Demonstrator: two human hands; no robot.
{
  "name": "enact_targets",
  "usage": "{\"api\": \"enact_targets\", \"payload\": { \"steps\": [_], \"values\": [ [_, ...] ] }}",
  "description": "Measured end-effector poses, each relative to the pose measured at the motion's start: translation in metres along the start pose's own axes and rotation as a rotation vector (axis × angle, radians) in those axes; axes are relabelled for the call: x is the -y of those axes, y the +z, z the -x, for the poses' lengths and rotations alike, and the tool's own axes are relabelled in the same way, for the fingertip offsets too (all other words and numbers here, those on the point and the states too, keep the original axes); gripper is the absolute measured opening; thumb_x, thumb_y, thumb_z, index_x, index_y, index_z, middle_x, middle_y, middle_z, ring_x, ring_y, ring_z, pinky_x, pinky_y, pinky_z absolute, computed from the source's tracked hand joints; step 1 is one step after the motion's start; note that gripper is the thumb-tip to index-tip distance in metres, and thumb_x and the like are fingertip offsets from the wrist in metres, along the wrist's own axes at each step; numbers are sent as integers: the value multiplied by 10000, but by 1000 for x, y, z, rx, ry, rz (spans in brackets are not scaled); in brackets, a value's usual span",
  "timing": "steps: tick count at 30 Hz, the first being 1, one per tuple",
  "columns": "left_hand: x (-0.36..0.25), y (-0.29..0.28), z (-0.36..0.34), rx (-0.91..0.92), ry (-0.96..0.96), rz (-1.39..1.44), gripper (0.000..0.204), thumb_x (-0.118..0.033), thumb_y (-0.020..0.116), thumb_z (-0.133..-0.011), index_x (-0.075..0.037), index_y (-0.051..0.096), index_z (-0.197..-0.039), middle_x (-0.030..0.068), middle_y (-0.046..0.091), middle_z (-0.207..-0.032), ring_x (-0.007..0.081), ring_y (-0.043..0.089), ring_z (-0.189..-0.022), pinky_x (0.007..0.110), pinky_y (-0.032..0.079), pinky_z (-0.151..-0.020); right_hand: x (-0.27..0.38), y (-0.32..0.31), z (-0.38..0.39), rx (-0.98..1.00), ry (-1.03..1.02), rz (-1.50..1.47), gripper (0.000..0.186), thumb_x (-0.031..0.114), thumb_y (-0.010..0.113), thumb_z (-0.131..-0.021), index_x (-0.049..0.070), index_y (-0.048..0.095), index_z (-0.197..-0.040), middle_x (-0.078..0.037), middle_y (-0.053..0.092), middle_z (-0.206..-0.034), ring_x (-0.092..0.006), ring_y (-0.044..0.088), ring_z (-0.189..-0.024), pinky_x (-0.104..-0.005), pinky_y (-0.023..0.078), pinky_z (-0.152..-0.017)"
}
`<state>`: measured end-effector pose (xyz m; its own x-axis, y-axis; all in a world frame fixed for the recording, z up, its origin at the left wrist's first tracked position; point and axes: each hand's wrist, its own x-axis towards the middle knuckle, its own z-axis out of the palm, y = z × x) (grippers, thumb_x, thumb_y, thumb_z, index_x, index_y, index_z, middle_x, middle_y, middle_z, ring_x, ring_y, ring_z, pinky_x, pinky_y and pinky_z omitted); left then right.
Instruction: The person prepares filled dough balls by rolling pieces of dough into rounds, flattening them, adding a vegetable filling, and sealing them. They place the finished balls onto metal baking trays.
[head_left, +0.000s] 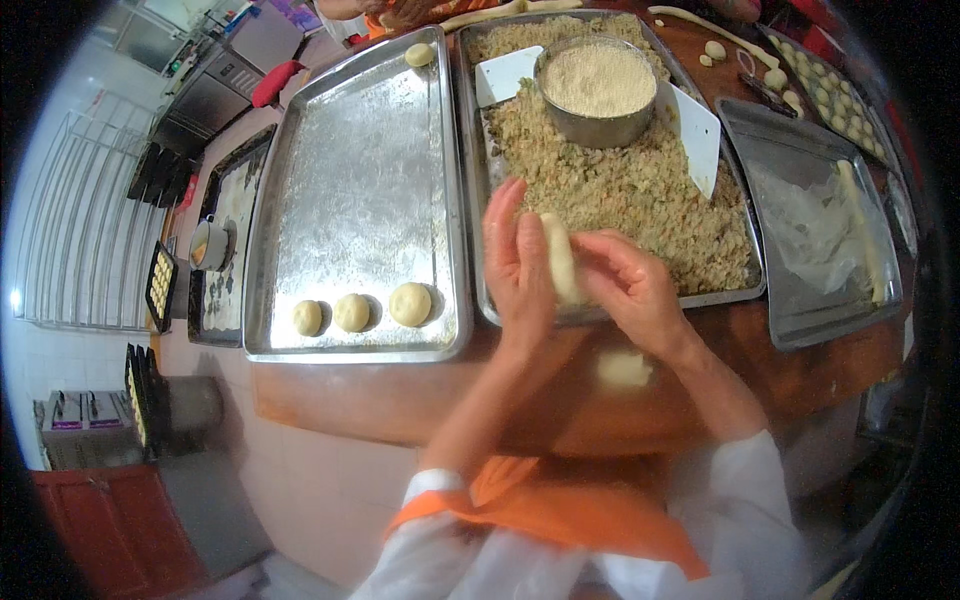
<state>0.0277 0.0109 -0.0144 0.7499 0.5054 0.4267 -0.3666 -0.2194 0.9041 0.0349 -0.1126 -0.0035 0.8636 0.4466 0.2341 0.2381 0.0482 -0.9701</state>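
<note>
Between my two hands, a flattened piece of pale dough (561,262) is held on edge over the near side of the filling tray. My left hand (517,262) supports it from the left, fingers pointing up and thumb alongside the dough. From the right, my right hand (632,285) grips it with curled fingers; part of the dough is hidden there. Beyond them a metal tray (757,280) is spread with crumbly greenish-brown filling (630,200). Below my right hand, a blurred pale dough piece (624,369) shows against the brown tabletop (480,400).
On the left, a metal tray (457,250) carries a few dough balls (410,304). A bowl of pale crumbs (598,120) and two white scrapers (693,135) rest on the filling. At right stands a tray (785,335) with plastic film and a dough strip; dough balls fill another (835,100).
</note>
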Motion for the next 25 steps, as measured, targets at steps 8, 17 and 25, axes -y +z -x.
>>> {"api": "enact_targets", "payload": {
  "steps": [8,17,25],
  "values": [
    [-18,13,12,-67,-469,547,383,-320,377,-919,13,561,-959,117,584,-971,166,545,-819,283,428,-750,6,2,4,-31,-282,444,287,-24,592,-727,7,544,-1008,-140,557,-968,-270,575,-880,-303,476,-731],
    [-17,9,9,-142,-517,570,277,-268,420,-900,-9,506,-851,118,565,-835,165,525,-751,272,425,-675,-4,12,2,-123,-440,586,224,-21,595,-727,22,576,-946,-127,578,-937,-273,588,-849,-324,487,-713],
    [5,6,21,-102,-30,433,389,-341,405,-893,12,500,-1024,153,529,-1012,209,501,-902,332,390,-813,10,9,0,-42,-89,85,287,-57,578,-716,45,588,-984,-114,591,-906,-234,599,-833,-306,490,-706]
  ]
}}
